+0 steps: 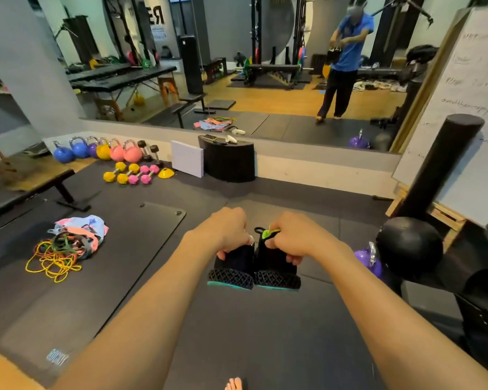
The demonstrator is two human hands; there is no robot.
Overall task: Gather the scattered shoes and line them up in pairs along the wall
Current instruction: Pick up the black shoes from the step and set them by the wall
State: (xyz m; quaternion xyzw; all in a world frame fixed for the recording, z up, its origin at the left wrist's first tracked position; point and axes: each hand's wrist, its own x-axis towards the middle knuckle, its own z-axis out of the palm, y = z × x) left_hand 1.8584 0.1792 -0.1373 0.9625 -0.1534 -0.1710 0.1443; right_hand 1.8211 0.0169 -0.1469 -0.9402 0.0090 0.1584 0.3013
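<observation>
while over dark gym matting (265, 333), both hands, left (231, 232) and right (293, 237), each clutching a black shoe (234, 266)

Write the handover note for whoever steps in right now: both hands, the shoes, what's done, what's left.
Left hand: closed on the collar of the left black knit shoe with lattice sole.
Right hand: closed on the right black knit shoe with green pull tab.
The two shoes hang side by side, soles facing the camera, above the dark rubber floor mat.
Done: one pair gathered.
Left: set it down along the low grey wall ledge under the mirror. No other shoes visible nearby.
</observation>
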